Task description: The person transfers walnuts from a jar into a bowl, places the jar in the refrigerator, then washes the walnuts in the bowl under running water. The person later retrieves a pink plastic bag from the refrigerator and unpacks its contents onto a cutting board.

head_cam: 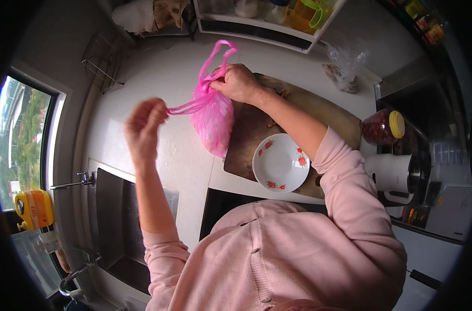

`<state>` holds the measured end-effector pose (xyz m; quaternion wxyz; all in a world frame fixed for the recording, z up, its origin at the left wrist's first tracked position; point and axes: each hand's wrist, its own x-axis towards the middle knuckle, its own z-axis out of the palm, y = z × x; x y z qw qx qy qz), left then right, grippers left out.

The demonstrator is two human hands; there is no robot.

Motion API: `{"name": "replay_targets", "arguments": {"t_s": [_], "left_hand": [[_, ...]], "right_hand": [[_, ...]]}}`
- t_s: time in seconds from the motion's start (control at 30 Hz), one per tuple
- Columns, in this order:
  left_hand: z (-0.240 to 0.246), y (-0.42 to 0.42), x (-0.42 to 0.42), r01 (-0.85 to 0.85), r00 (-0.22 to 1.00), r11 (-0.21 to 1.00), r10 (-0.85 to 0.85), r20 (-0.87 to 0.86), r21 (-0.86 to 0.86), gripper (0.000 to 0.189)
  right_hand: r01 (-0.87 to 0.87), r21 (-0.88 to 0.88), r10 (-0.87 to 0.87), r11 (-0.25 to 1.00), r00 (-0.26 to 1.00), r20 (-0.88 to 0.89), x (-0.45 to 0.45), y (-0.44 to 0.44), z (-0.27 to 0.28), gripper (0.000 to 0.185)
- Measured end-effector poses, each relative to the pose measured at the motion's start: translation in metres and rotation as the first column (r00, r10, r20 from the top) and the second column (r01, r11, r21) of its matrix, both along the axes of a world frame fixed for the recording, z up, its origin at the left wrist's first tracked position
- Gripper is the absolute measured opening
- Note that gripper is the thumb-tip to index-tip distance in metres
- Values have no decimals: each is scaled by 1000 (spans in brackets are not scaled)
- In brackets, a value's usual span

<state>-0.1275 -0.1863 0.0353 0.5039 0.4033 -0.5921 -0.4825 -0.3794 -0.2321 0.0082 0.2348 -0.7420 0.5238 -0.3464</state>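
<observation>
A filled pink plastic bag (pixel 213 126) is at the left edge of a dark cutting board (pixel 243 155). My right hand (pixel 238 83) grips its gathered neck, with one handle loop standing up beyond the fingers. Out to the left, my left hand (pixel 144 122) pinches the other handle and stretches it sideways; this hand is slightly blurred. The bag's contents look pale but cannot be made out through the plastic. On the near part of the board sits a white bowl (pixel 280 163) with red flower prints. Small brown pieces (pixel 274 124) lie partly hidden behind my right forearm.
A sink (pixel 119 217) with a tap (pixel 78 180) is at the left, below a window. To the right stand a yellow-lidded jar (pixel 380 126) and a white kettle (pixel 391 173). A clear plastic bag (pixel 343 70) lies at the back right. A wire rack (pixel 101 64) stands back left.
</observation>
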Motion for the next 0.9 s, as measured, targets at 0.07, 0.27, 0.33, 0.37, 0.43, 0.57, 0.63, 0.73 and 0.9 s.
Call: {"name": "replay_targets", "arguments": {"t_s": [0.07, 0.27, 0.33, 0.37, 0.43, 0.57, 0.63, 0.73, 0.9], "left_hand": [[-25, 7, -13, -1, 974, 999, -9, 228, 43, 26], [-42, -5, -64, -157, 803, 934, 310, 509, -321, 14], [-45, -11, -52, -161, 818, 931, 312, 483, -329, 13], [-46, -12, -43, -165, 822, 929, 316, 473, -332, 12], [-43, -13, -30, -143, 840, 948, 269, 472, -286, 12], [-27, -3, -5, -36, 791, 995, 87, 606, -96, 20], [-16, -2, -3, 10, 808, 990, 75, 584, -142, 25], [4, -6, -27, 92, 840, 958, 72, 538, -271, 38], [-28, -7, -61, 302, 556, 880, 150, 818, -366, 30]], "right_hand": [[43, 28, -44, 999, 998, 48, 2, 3, 2, 19], [122, -63, -115, 991, 988, 99, 4, 0, 7, 20], [164, -38, -163, 986, 986, 26, -9, -2, 16, 20], [154, -82, -150, 985, 987, 61, -12, -4, 16, 20], [193, -43, -189, 980, 979, 82, -27, -9, 13, 19], [244, 40, -245, 969, 968, 43, -55, -11, -1, 20], [199, 54, -200, 978, 980, 16, -65, -8, -10, 22], [46, -262, -92, 964, 982, -167, -48, 2, -6, 23], [97, -153, -114, 983, 988, -106, -47, -5, 3, 14]]}}
